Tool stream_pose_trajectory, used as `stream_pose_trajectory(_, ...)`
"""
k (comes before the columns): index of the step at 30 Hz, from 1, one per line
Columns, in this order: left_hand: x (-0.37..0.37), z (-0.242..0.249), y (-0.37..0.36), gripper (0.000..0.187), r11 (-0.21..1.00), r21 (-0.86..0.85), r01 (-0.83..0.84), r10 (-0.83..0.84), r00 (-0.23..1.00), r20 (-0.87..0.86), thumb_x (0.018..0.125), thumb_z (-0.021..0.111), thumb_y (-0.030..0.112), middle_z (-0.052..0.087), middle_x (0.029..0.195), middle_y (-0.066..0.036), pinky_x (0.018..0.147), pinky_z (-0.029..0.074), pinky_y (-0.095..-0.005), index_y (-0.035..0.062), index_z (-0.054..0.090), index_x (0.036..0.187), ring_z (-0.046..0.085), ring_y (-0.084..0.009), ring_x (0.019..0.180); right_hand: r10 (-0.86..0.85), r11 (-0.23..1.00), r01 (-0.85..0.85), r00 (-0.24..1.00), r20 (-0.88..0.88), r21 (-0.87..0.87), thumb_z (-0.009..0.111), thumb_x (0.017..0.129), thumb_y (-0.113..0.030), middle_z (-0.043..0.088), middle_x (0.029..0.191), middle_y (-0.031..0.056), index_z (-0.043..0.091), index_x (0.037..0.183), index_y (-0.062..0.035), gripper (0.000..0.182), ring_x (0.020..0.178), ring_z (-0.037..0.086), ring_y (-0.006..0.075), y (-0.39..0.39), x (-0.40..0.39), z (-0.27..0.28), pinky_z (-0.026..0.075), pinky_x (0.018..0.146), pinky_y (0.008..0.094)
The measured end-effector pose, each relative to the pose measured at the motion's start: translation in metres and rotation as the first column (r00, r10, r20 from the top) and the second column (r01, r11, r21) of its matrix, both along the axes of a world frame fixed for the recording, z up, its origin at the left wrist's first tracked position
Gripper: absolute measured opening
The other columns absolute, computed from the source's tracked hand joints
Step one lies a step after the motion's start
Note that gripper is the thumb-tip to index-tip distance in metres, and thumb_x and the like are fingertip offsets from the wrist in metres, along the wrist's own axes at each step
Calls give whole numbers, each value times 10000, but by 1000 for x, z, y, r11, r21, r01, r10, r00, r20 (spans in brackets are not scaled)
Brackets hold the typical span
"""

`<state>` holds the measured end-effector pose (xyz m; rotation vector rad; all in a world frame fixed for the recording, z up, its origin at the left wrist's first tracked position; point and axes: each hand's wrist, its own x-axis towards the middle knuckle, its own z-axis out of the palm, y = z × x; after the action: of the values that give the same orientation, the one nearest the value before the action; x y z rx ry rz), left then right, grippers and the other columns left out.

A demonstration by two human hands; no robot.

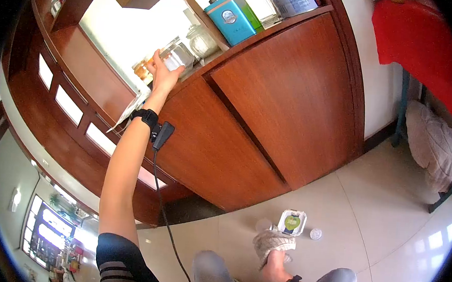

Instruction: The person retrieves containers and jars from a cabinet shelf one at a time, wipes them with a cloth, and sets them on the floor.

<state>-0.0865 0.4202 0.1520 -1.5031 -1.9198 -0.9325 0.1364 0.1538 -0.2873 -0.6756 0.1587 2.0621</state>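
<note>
Up at the cabinet shelf, my left hand [166, 74] has its fingers around a clear glass jar [176, 57]. Just right of that jar is a lidded glass jar [201, 41], and a jar with amber contents [143, 69] sits to its left. Low in the view, my right hand [276, 265] is closed on a checked cloth [273, 243] above the floor. Near the cloth on the tiles lie a white square container with a green label [292, 222] and a small round white lid [315, 233].
A teal tin [232, 20] and a large blue-white can [291, 0] stand on the shelf. Wooden cabinet doors [292, 88] are below. A red cloth [426, 47] hangs at the right over a pale bundle [431, 142]. A black cable [164, 218] trails from my left wrist.
</note>
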Motion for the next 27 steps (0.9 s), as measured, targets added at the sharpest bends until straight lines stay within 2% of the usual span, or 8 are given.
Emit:
stream_pose_trajectory(4, -20, 4, 9, 1045, 999, -13, -36, 35, 998, -51, 710, 790, 314, 150, 1367, -272, 1068, 315, -424, 86, 103, 1463, 331, -434, 1249, -46, 999, 46, 991, -123, -1, 492, 938, -260, 599, 871, 43, 564, 954, -104, 172, 788, 566, 203, 11, -2, 22, 483, 712, 325)
stream_pose_trajectory(6, -23, 12, 14, 1033, 1000, -14, -4, 4, 1000, -29, 715, 783, 383, 116, 1397, -277, 1085, 276, -452, 95, 133, 1465, 273, -444, 1280, 45, 999, -41, 991, -123, 34, 470, 948, -293, 602, 884, 42, 565, 971, -108, 209, 801, 570, 209, 14, -1, 24, 487, 733, 342)
stream_pose_trajectory(9, -31, 18, 27, 997, 992, -6, -125, 122, 977, -172, 718, 760, 455, 106, 1408, -282, 1077, 271, -487, 110, 190, 1461, 217, -457, 1304, 73, 997, -74, 981, -180, -2, 440, 958, -329, 604, 903, 44, 566, 994, -110, 256, 827, 573, 217, 15, 14, 41, 486, 752, 357)
stream_pose_trajectory(11, -26, 22, 32, 947, 981, 19, -195, 196, 968, -156, 720, 739, 495, 110, 1432, -278, 1061, 284, -523, 114, 266, 1447, 184, -462, 1327, 58, 998, -56, 968, -243, 16, 429, 961, -337, 606, 922, 47, 568, 1013, -110, 271, 852, 574, 220, 27, 13, 37, 484, 767, 359)
stream_pose_trajectory(13, -34, 23, 41, 912, 985, 30, -169, 171, 979, -110, 729, 733, 476, 170, 1429, -259, 1068, 285, -512, 104, 295, 1437, 254, -457, 1304, 30, 998, -14, 956, -292, 56, 428, 963, -334, 610, 949, 49, 571, 1036, -110, 275, 884, 576, 223, 29, 7, -3, 482, 790, 357)
stream_pose_trajectory(14, -32, 22, 40, 850, 988, 2, -155, 154, 980, -128, 746, 726, 445, 269, 1400, -233, 1064, 314, -470, 93, 335, 1414, 331, -419, 1281, 27, 996, -7, 975, -219, 92, 424, 966, -330, 613, 990, 46, 571, 1050, -117, 272, 925, 578, 220, 32, 8, -5, 480, 820, 349)
stream_pose_trajectory(18, -23, 22, 34, 721, 994, 25, -105, 108, 965, -241, 755, 736, 389, 404, 1304, -197, 955, 436, -424, 49, 419, 1306, 496, -351, 1154, -72, 997, 78, 959, -276, 12, 425, 970, -337, 613, 1003, 40, 564, 1039, -129, 259, 941, 578, 215, 39, 5, 1, 472, 854, 349)
stream_pose_trajectory(27, 12, 9, 35, 757, 990, 104, -96, 108, 988, -107, 715, 772, 317, 286, 1292, -208, 881, 471, -452, 79, 311, 1266, 564, -394, 999, 9, 993, 34, 932, -361, 114, 413, 977, -322, 603, 997, 38, 550, 992, -144, 226, 981, 562, 221, 41, 3, -19, 448, 901, 362)
